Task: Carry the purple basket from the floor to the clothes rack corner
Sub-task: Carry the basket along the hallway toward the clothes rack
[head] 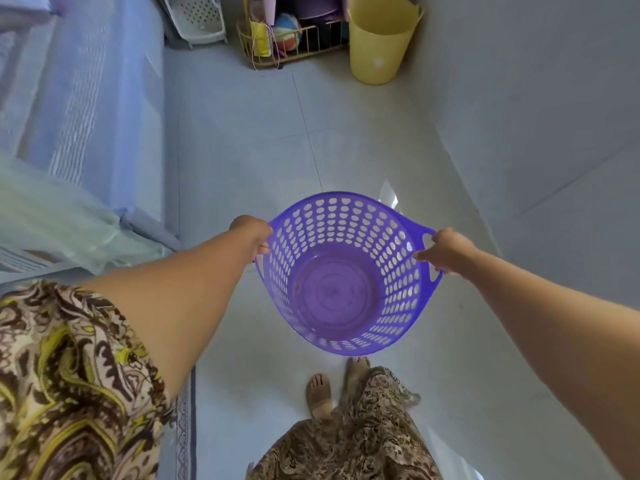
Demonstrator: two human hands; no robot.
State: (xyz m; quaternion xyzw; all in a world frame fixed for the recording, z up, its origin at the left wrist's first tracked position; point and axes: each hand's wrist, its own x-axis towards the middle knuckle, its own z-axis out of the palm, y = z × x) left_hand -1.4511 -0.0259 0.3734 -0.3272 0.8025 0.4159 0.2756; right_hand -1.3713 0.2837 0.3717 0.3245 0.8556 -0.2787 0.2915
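The basket (pixel 337 289) is purple plastic, round, its wall pierced all over with heart-shaped holes, and it is empty down to its ribbed bottom, so it should be light and carry easily. The thin perforated wall probably flexes if squeezed, while the thicker rim and the two cut-out handles on opposite sides look like the stiff parts and the natural places to hold. It is held in front of the body over the tiled floor (pixel 242 150); whether its base has left the floor cannot be told for sure from this view, though it appears lifted. The left hand (pixel 254 237) is closed around the left handle, and the right hand (pixel 446 251) is closed on the right handle, fingers curled over its bar. The smooth plastic could slip in a loose hold, so a full wrap through the slots seems best. Ahead, in the far corner, stand a yellow bucket (pixel 379 39) and a wire rack (pixel 294 39) of odds and ends; a bed (pixel 86 98) runs along the left.
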